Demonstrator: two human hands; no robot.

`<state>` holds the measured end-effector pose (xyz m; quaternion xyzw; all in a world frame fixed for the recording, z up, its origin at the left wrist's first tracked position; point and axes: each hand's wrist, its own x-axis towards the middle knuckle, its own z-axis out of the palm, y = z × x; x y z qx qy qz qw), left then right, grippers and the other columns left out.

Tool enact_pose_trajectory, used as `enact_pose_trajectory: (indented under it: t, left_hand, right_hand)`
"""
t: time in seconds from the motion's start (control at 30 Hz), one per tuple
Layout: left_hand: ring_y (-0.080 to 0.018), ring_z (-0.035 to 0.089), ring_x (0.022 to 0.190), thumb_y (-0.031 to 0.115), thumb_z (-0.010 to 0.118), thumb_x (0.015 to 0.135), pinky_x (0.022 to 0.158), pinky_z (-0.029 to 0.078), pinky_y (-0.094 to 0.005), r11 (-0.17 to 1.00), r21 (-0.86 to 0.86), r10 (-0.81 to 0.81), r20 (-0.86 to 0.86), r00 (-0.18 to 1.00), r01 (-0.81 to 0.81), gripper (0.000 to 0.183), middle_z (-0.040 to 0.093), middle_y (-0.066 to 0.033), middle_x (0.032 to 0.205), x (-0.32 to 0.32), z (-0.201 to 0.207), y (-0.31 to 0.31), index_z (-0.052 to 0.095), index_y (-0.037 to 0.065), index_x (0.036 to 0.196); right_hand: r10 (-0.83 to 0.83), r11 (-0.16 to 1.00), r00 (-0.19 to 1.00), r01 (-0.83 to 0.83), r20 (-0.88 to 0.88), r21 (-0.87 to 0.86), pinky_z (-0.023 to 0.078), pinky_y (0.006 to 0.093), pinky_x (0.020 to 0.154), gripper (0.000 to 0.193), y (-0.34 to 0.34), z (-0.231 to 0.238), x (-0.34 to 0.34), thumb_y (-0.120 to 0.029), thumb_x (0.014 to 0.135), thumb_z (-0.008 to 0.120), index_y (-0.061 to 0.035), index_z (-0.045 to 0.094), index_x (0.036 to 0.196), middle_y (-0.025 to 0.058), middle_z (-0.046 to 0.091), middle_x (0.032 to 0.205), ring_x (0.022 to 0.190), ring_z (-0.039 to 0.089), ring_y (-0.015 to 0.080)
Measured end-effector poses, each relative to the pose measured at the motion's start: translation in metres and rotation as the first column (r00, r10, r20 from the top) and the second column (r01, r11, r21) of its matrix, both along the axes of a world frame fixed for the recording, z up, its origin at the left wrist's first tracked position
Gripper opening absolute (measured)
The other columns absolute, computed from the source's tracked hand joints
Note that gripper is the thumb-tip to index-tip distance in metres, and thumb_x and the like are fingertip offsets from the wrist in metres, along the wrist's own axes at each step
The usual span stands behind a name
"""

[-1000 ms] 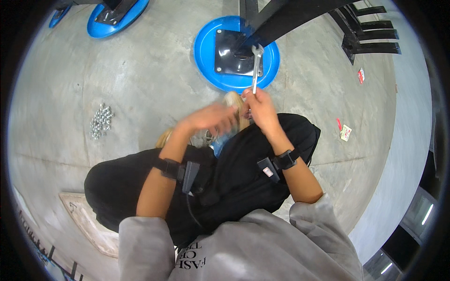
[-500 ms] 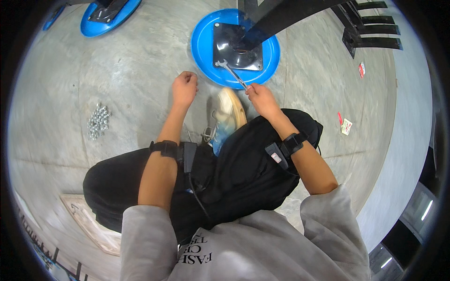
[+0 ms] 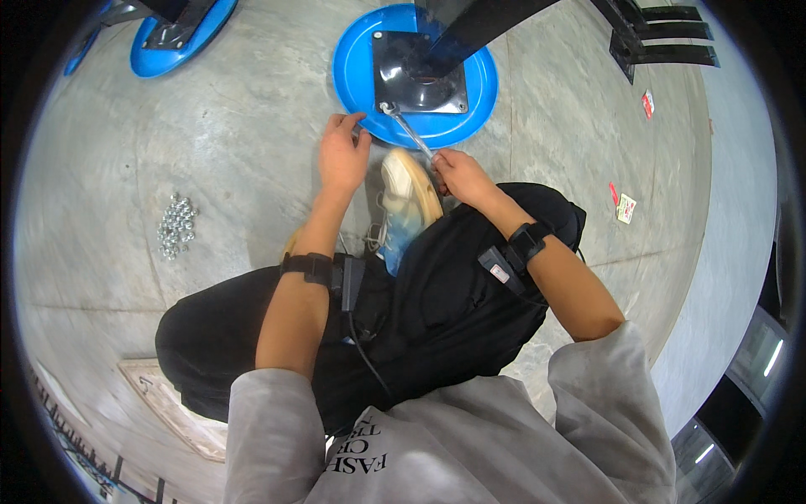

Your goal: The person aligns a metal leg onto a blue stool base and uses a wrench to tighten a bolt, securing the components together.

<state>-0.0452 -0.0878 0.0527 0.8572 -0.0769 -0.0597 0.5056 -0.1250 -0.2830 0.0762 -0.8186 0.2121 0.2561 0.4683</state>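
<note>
Both hands are at the near edge of a round blue disc on the concrete floor. R hand is closed round the handle end of a metal wrench, thumb & fingers pinching it. Wrench runs from there up-left over disc's near rim, so it lies btwn the hands: its tail in R hand, its head fwd & slightly right of L hand. Head is at the bolt in the near-left corner of the black plate; can't tell if it's fully seated. L hand is part-spread, thumb apart from index, fingertips at disc's near-left rim; can't tell if they touch it. Black post rises off the plate, leaning up-right. Blue-&-white shoe is btwn the forearms, just nr side of disc. Pile of small shiny metal parts is on the floor, well left of L hand. Red-&-white scrap & a pale card lie off to the right, well apart from R hand.
</note>
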Motion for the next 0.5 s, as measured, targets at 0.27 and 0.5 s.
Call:
enact_pose_trajectory:
  t: [0.27,0.5]
  left_hand:
    - [-0.0225,0.056,0.071,0.011,0.058,0.077,0.067,0.046,-0.0347,0.998,0.055,0.005,0.056,0.998,-0.008,0.032,0.055,-0.0108,0.090,0.001,0.004,-0.005,0.058,0.003,0.109]
    - [-0.0255,0.061,0.056,0.010,0.057,0.080,0.056,0.048,-0.0357,0.976,-0.068,0.201,-0.102,0.974,-0.208,0.024,0.061,-0.0149,0.067,0.029,-0.001,-0.014,0.053,-0.008,0.094]
  right_hand:
    - [0.102,0.990,0.992,-0.094,0.078,-0.102,0.044,0.0449,0.068,0.032,-0.001,-0.003,0.004,-0.025,0.086,0.044,0.0035,0.058,0.084,0.0241,0.059,0.080,0.077,0.057,0.0406]
    - [-0.135,0.965,0.952,0.190,0.276,-0.181,0.044,0.0430,0.066,0.036,0.001,0.025,0.001,-0.030,0.087,0.047,0.0046,0.058,0.079,0.0232,0.059,0.071,0.072,0.059,0.0365]
